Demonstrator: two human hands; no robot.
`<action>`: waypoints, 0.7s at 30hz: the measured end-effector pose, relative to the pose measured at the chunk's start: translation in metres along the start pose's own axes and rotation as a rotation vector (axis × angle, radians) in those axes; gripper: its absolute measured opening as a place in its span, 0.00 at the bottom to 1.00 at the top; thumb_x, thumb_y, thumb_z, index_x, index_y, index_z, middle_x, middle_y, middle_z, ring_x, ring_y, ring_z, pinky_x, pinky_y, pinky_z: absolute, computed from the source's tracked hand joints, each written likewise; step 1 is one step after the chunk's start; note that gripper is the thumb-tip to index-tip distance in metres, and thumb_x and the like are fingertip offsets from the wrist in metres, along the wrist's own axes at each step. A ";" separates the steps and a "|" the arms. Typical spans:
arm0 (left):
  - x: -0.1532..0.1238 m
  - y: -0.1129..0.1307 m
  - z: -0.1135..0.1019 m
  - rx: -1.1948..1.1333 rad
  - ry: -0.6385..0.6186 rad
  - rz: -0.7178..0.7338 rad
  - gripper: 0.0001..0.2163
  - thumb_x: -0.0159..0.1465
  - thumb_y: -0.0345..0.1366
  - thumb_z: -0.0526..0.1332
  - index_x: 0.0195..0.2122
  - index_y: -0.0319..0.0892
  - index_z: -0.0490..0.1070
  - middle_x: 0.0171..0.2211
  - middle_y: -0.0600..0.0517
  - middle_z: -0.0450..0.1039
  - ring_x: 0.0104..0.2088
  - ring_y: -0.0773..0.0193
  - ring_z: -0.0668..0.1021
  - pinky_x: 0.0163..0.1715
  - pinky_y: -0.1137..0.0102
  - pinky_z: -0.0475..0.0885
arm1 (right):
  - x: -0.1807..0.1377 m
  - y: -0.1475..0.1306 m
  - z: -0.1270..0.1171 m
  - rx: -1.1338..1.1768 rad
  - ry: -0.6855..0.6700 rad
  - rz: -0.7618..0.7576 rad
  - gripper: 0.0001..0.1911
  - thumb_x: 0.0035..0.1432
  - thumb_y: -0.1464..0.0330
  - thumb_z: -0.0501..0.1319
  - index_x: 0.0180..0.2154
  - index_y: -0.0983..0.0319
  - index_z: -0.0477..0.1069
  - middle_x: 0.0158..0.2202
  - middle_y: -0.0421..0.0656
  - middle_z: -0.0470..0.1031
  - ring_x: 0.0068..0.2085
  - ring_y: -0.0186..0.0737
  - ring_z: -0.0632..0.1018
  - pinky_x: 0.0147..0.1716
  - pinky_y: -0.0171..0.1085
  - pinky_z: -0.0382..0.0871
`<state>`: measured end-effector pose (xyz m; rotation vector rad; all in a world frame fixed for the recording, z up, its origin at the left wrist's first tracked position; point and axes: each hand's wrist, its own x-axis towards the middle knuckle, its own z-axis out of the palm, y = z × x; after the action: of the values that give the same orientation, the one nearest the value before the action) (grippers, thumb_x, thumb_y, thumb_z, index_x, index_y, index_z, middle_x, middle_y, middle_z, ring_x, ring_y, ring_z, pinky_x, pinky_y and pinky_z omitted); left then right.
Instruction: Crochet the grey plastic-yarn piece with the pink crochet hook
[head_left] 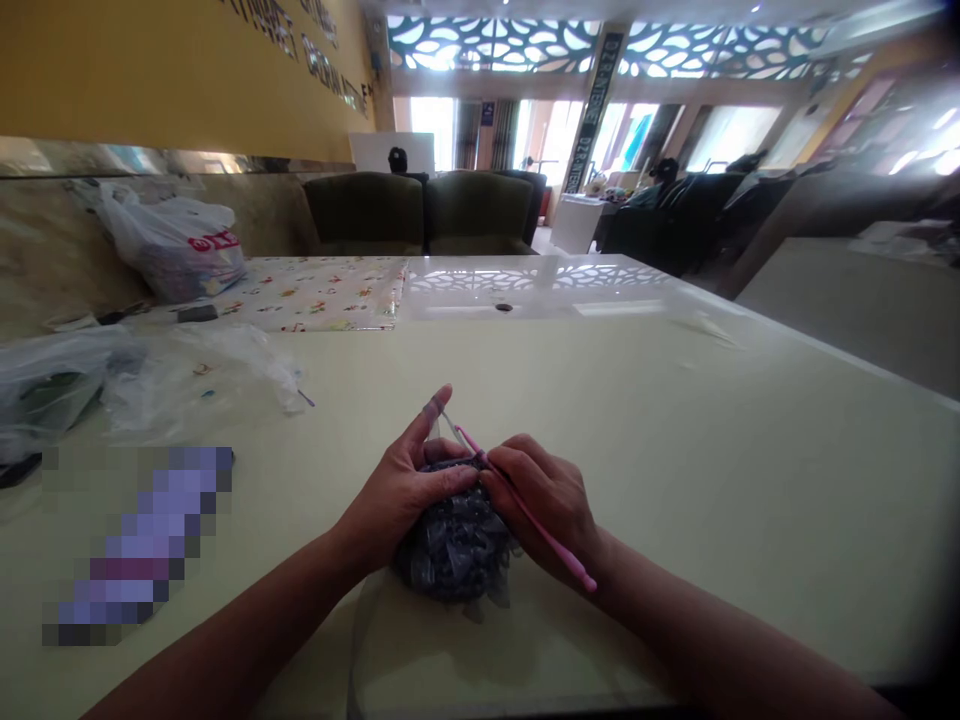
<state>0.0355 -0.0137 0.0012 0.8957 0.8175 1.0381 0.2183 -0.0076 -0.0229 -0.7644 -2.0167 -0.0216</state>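
Near the front edge of the table, my left hand (pixel 416 475) grips a dark grey crocheted piece (pixel 454 545), thumb across its top edge. My left index finger points up with a strand of yarn (pixel 453 425) wrapped at its tip and running down to the work. In my closed right hand (pixel 544 490) is a pink crochet hook (pixel 551 543), its handle slanting toward my right wrist. The hook's tip meets the yarn just above the piece's top edge. Loose-looking flaps hang from the piece's lower side.
On the pale table (pixel 750 480), a blurred-out purple object (pixel 154 540) lies at the left. Clear plastic bags (pixel 225 370) spread behind it. A filled white carrier bag (pixel 180 245) stands on a patterned cloth (pixel 322 290) at the back left. Dark chairs (pixel 480 210) stand beyond.
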 end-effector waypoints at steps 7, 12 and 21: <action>0.000 0.001 0.002 0.114 -0.028 0.025 0.41 0.55 0.29 0.71 0.68 0.56 0.57 0.31 0.58 0.74 0.32 0.69 0.75 0.41 0.70 0.68 | 0.001 0.002 -0.001 -0.008 -0.044 -0.099 0.06 0.66 0.72 0.57 0.35 0.62 0.70 0.29 0.42 0.72 0.27 0.31 0.72 0.26 0.31 0.65; 0.000 -0.010 0.008 0.182 0.152 0.099 0.35 0.56 0.30 0.70 0.65 0.50 0.63 0.33 0.56 0.75 0.36 0.67 0.75 0.43 0.70 0.68 | 0.002 -0.001 0.005 -0.295 -0.081 -0.026 0.13 0.66 0.72 0.54 0.27 0.61 0.66 0.26 0.40 0.68 0.25 0.33 0.66 0.27 0.34 0.58; 0.003 -0.006 0.004 -0.243 -0.073 -0.112 0.35 0.54 0.25 0.71 0.62 0.52 0.67 0.31 0.57 0.75 0.30 0.71 0.76 0.36 0.73 0.71 | 0.000 0.000 -0.002 -0.150 0.057 -0.168 0.06 0.65 0.72 0.58 0.33 0.61 0.68 0.26 0.40 0.67 0.27 0.35 0.67 0.27 0.35 0.61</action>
<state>0.0419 -0.0134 -0.0031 0.6693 0.6572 0.9769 0.2199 -0.0078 -0.0219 -0.6775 -2.0359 -0.2919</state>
